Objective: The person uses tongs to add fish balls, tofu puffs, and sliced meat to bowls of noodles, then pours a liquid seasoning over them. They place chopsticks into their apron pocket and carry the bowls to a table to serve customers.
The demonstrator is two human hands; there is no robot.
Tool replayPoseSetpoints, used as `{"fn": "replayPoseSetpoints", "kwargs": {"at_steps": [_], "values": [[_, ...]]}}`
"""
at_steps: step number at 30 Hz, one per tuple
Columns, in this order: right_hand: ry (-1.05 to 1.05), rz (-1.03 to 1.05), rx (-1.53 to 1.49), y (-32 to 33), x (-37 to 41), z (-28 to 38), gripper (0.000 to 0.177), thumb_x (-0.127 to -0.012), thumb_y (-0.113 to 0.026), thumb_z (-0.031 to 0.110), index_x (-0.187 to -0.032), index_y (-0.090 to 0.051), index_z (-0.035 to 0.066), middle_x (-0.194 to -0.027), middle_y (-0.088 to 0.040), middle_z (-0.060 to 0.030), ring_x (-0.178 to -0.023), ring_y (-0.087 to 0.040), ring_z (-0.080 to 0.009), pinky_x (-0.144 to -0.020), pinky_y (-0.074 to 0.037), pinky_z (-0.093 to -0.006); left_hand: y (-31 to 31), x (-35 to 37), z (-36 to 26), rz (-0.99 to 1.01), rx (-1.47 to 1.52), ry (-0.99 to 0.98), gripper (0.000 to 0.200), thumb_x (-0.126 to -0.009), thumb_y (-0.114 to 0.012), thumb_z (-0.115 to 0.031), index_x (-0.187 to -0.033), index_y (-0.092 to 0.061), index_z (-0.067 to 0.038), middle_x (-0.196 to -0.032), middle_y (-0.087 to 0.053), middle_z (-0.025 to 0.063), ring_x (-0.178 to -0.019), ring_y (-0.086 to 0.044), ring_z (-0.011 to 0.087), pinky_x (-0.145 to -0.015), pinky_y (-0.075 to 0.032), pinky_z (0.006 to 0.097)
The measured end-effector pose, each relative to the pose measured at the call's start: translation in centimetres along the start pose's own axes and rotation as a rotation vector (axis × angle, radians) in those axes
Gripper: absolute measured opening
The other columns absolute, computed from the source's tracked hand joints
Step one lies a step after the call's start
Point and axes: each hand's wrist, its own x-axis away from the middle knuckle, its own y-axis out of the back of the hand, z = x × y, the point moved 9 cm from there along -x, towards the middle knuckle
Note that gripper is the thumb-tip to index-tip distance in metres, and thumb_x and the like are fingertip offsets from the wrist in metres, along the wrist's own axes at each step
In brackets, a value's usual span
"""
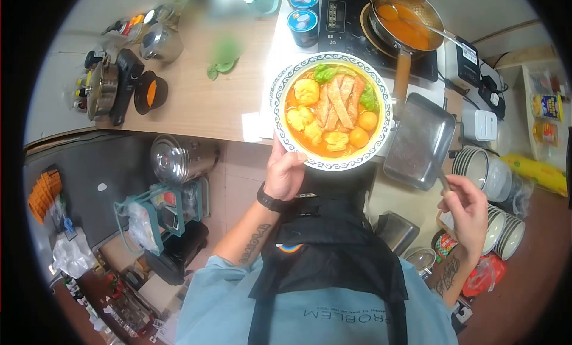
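My left hand (285,173) grips the lower left rim of a round bowl (272,101) with a blue-patterned edge. Orange broth fills the bowl, topped with crossed strips of sliced meat (339,101), green leaves (325,73), round balls (358,136) and yellow puffy pieces (307,92). Closed at the right, my right hand (468,211) pinches a slim utensil (444,180), whose kind I cannot make out. Its upper end is beside the lower edge of a rectangular metal tray (420,141).
A saucepan (407,25) of orange soup with a long-handled utensil in it sits on the induction cooker (338,38). Blue-lidded tubs (302,28) stand left of it. Stacked bowls (503,229) are at the right. A pot (102,89) and green leaves (221,67) are on the wooden counter (196,116).
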Motion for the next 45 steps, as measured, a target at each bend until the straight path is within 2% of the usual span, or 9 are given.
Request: {"fn": "replayPoseSetpoints", "kwargs": {"at_steps": [3, 7, 10, 13, 15, 20, 31, 38, 45], "values": [[-0.095, -0.129, -0.005, 3.1, -0.3, -6.7, 0.019, -0.092, -0.062, 0.001, -0.11, -0.064, -0.005, -0.09, -0.065, -0.0081, -0.07, -0.064, -0.0091, -0.063, -0.051, -0.0227, 0.9, 0.0, -0.7, -0.022, 0.008, -0.028, 0.086, -0.076, -0.058, 0.004, -0.155, -0.026, -0.007, -0.151, -0.043, 0.0092, -0.14, -0.041, 0.0239, -0.116, -0.033, 0.0388], [-0.13, -0.205, 0.629, 3.3, -2.4, -19.7, 0.029, -0.09, -0.065, 0.014, -0.112, -0.061, -0.004, -0.095, -0.065, -0.0168, -0.085, -0.067, -0.0306, -0.078, -0.053, -0.0392, 3.6, 0.2, -2.4, -0.067, 0.008, -0.077, 0.083, -0.077, -0.059, 0.002, -0.154, -0.029, -0.006, -0.149, -0.045, 0.0089, -0.138, -0.043, 0.0241, -0.116, -0.034, 0.0396], [-0.098, -0.271, 0.819, 0.8, -3.5, -20.6, 0.035, -0.088, -0.067, 0.022, -0.112, -0.062, -0.003, -0.098, -0.065, -0.0206, -0.095, -0.064, -0.0387, -0.086, -0.049, -0.0457, 5.3, 0.4, -4.3, -0.087, 0.051, -0.108, 0.078, -0.079, -0.061, -0.002, -0.151, -0.033, -0.006, -0.149, -0.046, 0.0098, -0.136, -0.047, 0.0257, -0.114, -0.038, 0.0417], [-0.202, -0.298, 0.904, -0.3, -4.4, -20.6, 0.039, -0.088, -0.069, 0.026, -0.114, -0.063, -0.001, -0.101, -0.066, -0.0196, -0.096, -0.065, -0.0384, -0.085, -0.049, -0.0468, 8.1, 0.7, -6.8, -0.12, 0.012, -0.193, 0.071, -0.08, -0.06, -0.004, -0.148, -0.039, -0.006, -0.149, -0.049, 0.0099, -0.138, -0.046, 0.0282, -0.118, -0.033, 0.0465], [-0.083, -0.4, 0.974, 0.6, -5.0, -21.4, 0.041, -0.087, -0.071, 0.028, -0.116, -0.063, -0.001, -0.098, -0.066, -0.0178, -0.092, -0.064, -0.0365, -0.082, -0.049, -0.0456, 10.3, 0.8, -8.2, -0.141, 0.036, -0.185, 0.071, -0.08, -0.061, -0.005, -0.148, -0.039, -0.007, -0.149, -0.049, 0.0094, -0.138, -0.046, 0.0277, -0.119, -0.032, 0.0463], [0.046, -0.482, 0.793, -1.8, -3.8, -12.8, 0.037, -0.088, -0.073, 0.025, -0.114, -0.066, -0.001, -0.078, -0.05, -0.0088, -0.07, -0.05, -0.0232, -0.068, -0.045, -0.0368, 18.3, 0.3, -12.6, -0.173, 0.03, -0.246, 0.074, -0.081, -0.06, -0.004, -0.15, -0.036, -0.01, -0.151, -0.046, 0.0085, -0.139, -0.045, 0.0274, -0.117, -0.034, 0.0465], [0.294, -0.218, 0.655, -24.4, -4.1, 1.5, 0.021, -0.086, -0.072, 0.008, -0.104, -0.069, -0.002, -0.081, -0.057, -0.0106, -0.07, -0.057, -0.0223, -0.068, -0.049, -0.0323, 33.5, -3.3, -20.1, -0.291, 0.045, -0.14, 0.078, -0.079, -0.053, 0.009, -0.151, -0.033, -0.01, -0.149, -0.045, 0.0108, -0.137, -0.046, 0.0294, -0.112, -0.041, 0.0478], [0.437, -0.33, 0.467, -29.6, -19.2, 10.3, 0.065, -0.083, -0.076, 0.015, -0.142, -0.049, 0.003, -0.116, -0.06, -0.0127, -0.104, -0.061, -0.0217, -0.087, -0.05, -0.0311, 33.8, -5.5, -21.1, -0.215, 0.077, -0.08, 0.082, -0.084, -0.049, 0.011, -0.157, -0.019, -0.009, -0.154, -0.037, 0.0141, -0.14, -0.043, 0.0312, -0.112, -0.042, 0.047], [0.429, -0.347, -0.028, -26.8, -29.7, 13.6, 0.076, -0.082, -0.075, 0.014, -0.148, -0.039, -0.001, -0.133, -0.054, -0.0163, -0.121, -0.055, -0.0225, -0.103, -0.046, -0.0356, 33.4, -3.5, -21.5, -0.293, 0.074, -0.099, 0.08, -0.088, -0.055, -0.003, -0.158, -0.016, -0.01, -0.155, -0.035, 0.018, -0.137, -0.046, 0.0353, -0.113, -0.039, 0.0493]]}}
